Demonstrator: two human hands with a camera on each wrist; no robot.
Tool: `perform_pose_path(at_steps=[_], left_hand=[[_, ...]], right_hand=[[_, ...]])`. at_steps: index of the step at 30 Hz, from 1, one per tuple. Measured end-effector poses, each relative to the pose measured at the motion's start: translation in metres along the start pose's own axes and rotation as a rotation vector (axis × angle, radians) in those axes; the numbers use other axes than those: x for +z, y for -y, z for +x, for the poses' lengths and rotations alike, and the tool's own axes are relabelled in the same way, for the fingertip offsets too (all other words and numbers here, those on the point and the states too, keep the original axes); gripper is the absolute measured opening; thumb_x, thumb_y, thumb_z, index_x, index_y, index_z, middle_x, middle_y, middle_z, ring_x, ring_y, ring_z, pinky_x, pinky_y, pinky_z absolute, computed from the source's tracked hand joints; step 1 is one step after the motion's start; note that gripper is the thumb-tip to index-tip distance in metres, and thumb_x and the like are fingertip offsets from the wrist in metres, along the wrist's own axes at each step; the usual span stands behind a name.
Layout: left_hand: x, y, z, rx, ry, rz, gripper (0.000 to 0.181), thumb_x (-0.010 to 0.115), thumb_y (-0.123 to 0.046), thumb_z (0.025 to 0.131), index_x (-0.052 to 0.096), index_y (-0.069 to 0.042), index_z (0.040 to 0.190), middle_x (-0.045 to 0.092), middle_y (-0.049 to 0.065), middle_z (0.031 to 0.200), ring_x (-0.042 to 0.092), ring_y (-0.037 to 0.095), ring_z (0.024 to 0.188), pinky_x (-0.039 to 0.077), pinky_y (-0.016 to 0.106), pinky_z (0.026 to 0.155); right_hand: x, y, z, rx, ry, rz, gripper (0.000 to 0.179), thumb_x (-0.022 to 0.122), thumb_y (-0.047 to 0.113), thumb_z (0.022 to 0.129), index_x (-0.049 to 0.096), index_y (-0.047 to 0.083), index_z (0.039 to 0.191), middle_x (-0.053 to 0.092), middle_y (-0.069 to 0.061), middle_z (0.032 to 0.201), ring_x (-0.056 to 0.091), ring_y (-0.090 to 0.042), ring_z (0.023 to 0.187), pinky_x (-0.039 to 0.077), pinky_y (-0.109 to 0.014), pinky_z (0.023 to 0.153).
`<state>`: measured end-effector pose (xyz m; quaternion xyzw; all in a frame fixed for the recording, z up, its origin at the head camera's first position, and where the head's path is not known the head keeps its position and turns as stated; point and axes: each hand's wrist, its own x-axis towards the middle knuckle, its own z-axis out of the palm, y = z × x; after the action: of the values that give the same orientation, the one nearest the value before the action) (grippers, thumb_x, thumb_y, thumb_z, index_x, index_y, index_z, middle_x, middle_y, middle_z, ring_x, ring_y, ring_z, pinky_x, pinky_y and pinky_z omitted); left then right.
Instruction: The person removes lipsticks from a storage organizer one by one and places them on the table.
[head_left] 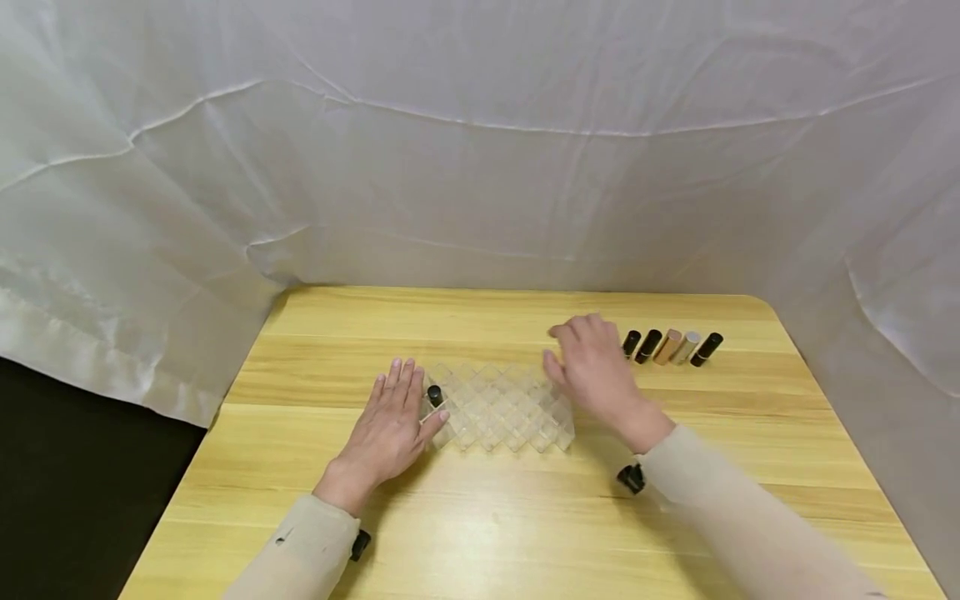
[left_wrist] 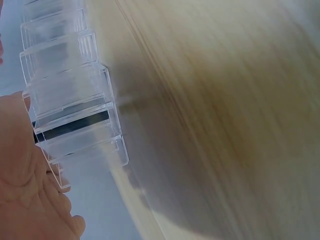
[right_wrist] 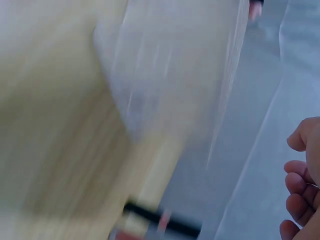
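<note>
A clear lattice-topped lipstick organizer lies on the table, with one black lipstick tube standing in a slot at its left end. My left hand rests along that end, fingers straight and thumb over the near edge. In the left wrist view the dark tube shows through the clear wall, beside my palm. Above the organizer's right end is my right hand, slightly blurred. Its fingers are loosely curled and the thumb stands apart, with nothing held between them.
Several lipstick tubes lie in a row at the back right: black ones, a rose-gold one and a silver one. Pale cloth hangs behind the wooden table and at its sides.
</note>
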<state>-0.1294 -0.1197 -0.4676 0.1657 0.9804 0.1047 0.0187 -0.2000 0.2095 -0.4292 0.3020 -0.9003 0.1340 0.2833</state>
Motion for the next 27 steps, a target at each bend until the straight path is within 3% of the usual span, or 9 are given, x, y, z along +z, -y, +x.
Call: perform_pose_path(at_steps=[7, 13, 19, 27], left_hand=[[-0.001, 0.002, 0.0, 0.004, -0.024, 0.019, 0.095, 0.037, -0.068, 0.107, 0.018, 0.005, 0.165, 0.007, 0.023, 0.174, 0.006, 0.04, 0.164, 0.008, 0.056, 0.133], [0.0, 0.002, 0.0, 0.001, 0.001, 0.047, 0.105, 0.037, -0.076, 0.103, 0.015, 0.005, 0.166, 0.004, 0.022, 0.175, 0.003, 0.039, 0.164, 0.006, 0.057, 0.134], [0.0, 0.003, 0.0, 0.014, 0.005, 0.062, 0.106, 0.039, -0.076, 0.102, 0.015, 0.005, 0.166, 0.004, 0.024, 0.175, 0.002, 0.038, 0.164, 0.007, 0.057, 0.134], [0.001, 0.004, -0.001, 0.038, -0.019, 0.091, 0.104, 0.046, -0.07, 0.103, 0.016, 0.008, 0.165, 0.007, 0.027, 0.174, 0.004, 0.04, 0.163, 0.011, 0.059, 0.133]], right_hand=[[0.025, 0.059, 0.015, -0.055, 0.087, 0.035, 0.03, 0.068, 0.024, 0.098, 0.071, 0.0, 0.115, 0.071, -0.013, 0.106, 0.06, -0.029, 0.099, 0.05, -0.042, 0.083], [0.044, 0.096, 0.03, -0.085, 0.17, 0.042, 0.032, 0.069, 0.029, 0.099, 0.072, 0.002, 0.116, 0.07, -0.01, 0.109, 0.058, -0.027, 0.1, 0.048, -0.039, 0.083], [0.063, 0.114, 0.034, -0.124, 0.24, 0.0, 0.035, 0.068, 0.037, 0.1, 0.073, 0.006, 0.116, 0.07, -0.006, 0.109, 0.057, -0.023, 0.1, 0.048, -0.036, 0.083], [0.074, 0.119, 0.034, -0.139, 0.27, -0.016, 0.03, 0.066, 0.037, 0.1, 0.073, 0.009, 0.11, 0.069, -0.003, 0.102, 0.057, -0.021, 0.097, 0.047, -0.035, 0.082]])
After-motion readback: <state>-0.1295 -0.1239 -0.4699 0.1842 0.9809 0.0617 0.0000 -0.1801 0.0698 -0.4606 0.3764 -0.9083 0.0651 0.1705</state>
